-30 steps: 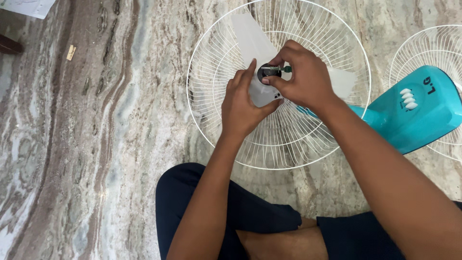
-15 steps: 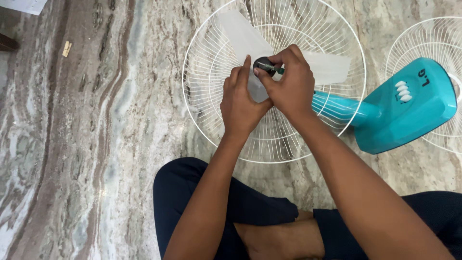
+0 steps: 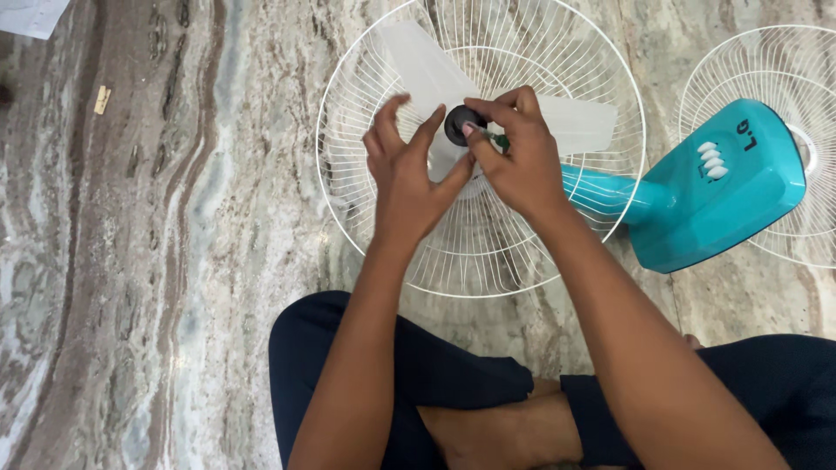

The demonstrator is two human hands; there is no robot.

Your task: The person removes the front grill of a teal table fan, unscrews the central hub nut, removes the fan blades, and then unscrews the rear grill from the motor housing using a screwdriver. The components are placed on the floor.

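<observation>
My right hand (image 3: 514,161) pinches the black hub cap (image 3: 457,124) (fingers curled); left hand (image 3: 405,178) open, fingers spread beside it.

Floor: polished marble (image 3: 218,261), grey-cream with brown veining running 12-to-6. White paper sheet (image 3: 33,16) at 10 o'clock corner. Small tan scrap (image 3: 102,99) just below it. Light even, diffuse.

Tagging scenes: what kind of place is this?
Probably a home, or a small repair spot: the person sits cross-legged on a veined marble floor, hands at a table fan's white wire guard, teal base alongside.
</observation>
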